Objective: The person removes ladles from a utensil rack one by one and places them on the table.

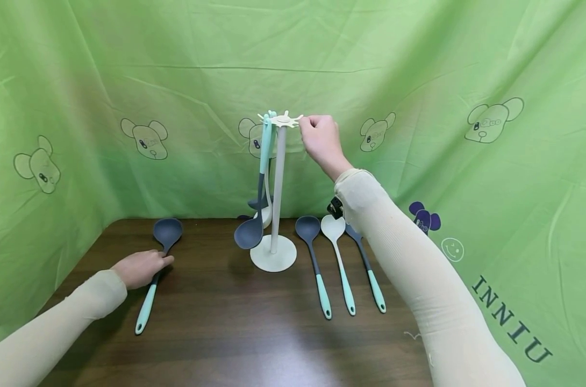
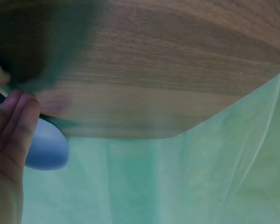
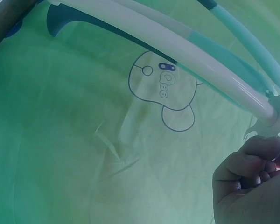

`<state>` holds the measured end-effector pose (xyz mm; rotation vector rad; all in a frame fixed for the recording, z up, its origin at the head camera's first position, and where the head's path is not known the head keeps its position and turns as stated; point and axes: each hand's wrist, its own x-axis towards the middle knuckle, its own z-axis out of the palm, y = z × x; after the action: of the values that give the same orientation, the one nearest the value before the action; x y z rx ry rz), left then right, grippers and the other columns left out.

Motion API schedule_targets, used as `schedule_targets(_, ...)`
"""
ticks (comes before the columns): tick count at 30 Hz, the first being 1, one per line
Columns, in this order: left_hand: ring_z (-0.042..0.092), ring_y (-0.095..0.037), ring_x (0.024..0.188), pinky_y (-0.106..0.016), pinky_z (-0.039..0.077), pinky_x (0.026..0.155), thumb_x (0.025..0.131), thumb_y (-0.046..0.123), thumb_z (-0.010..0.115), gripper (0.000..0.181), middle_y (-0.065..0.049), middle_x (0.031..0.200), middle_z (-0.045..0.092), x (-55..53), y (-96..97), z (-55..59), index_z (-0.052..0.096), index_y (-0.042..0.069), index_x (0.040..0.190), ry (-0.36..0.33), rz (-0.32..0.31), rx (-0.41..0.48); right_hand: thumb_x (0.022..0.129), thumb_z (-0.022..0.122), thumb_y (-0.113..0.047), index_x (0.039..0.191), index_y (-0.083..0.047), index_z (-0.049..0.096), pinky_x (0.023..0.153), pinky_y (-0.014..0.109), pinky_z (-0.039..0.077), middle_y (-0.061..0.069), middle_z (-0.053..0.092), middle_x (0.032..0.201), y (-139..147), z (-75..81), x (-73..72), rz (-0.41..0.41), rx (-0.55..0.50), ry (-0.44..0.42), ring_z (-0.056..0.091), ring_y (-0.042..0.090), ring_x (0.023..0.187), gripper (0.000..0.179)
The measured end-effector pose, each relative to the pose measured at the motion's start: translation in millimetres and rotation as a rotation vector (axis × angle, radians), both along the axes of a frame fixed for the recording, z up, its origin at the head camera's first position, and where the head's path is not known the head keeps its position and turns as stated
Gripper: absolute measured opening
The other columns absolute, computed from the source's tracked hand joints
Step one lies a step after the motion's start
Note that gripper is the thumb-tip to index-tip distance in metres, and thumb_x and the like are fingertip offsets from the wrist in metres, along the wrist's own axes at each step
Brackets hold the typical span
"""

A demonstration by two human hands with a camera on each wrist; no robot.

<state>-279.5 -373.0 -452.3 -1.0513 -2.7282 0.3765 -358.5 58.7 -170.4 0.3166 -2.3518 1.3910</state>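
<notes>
At the left of the table my left hand [image 1: 140,267] grips the stem of a dark grey ladle [image 1: 168,232] with a mint handle; its bowl points to the back edge. In the left wrist view, fingers [image 2: 18,116] curl beside the grey bowl [image 2: 49,147]. My right hand [image 1: 322,138] pinches a hook tip of the white utensil rack [image 1: 277,188] from the right side. The right wrist view shows that hand's curled fingers [image 3: 252,161] right at the star-shaped top [image 3: 275,116]. On the rack's left hang a dark grey ladle [image 1: 249,233] and a white-headed utensil [image 1: 265,216], with another grey one behind.
Right of the rack's round base [image 1: 273,262] lie a grey spoon [image 1: 307,228], a white spoon [image 1: 333,228] and another grey utensil [image 1: 367,258], partly hidden by my right sleeve. A green curtain [image 1: 201,161] hangs around the wooden table [image 1: 235,333].
</notes>
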Motion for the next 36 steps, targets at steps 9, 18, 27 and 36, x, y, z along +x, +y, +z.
schedule_targets(9,0.058,-0.017,0.058,-0.031,0.046,0.048,0.073,-0.008,0.077,0.034,-0.003,0.069,0.056,-0.6,3.1,-1.8,0.058,0.008,0.096,0.045,0.026,0.057,0.102,0.049,-0.027,0.06,-0.016,0.043,0.042,0.023,0.025,-0.006,0.039,0.054,-3,-2.1,-0.9,0.013,-0.004,-0.006,0.031,0.009,0.047,0.043)
schedule_targets(18,0.057,-0.014,0.061,-0.036,0.05,0.056,0.087,0.007,0.069,0.024,-0.003,0.074,0.058,-12.4,48.9,28.4,0.06,0.0,0.108,-0.005,0.147,0.325,0.102,0.048,-0.027,0.061,-0.016,0.043,0.042,0.023,0.025,-0.006,0.041,0.054,-4,-1.7,-0.1,0.021,-0.008,-0.005,0.032,0.009,0.046,0.043)
schedule_targets(27,0.049,-0.014,0.061,-0.032,0.043,0.06,0.095,0.013,0.053,0.01,0.002,0.071,0.054,-20.9,124.5,81.8,0.056,0.013,0.086,0.058,0.169,0.658,0.102,0.047,-0.025,0.062,-0.016,0.044,0.041,0.023,0.026,-0.004,0.044,0.056,-4,-0.9,-0.7,0.028,-0.026,-0.016,0.033,0.008,0.046,0.041)
schedule_targets(36,0.066,-0.02,0.073,-0.041,0.054,0.068,0.099,0.034,0.052,0.031,-0.004,0.088,0.071,-26.8,184.4,131.1,0.068,0.008,0.107,0.09,0.202,0.773,0.101,0.045,-0.023,0.062,-0.015,0.043,0.041,0.023,0.026,-0.005,0.042,0.053,-1,-2.8,0.7,0.035,-0.039,0.001,0.032,0.008,0.045,0.04)
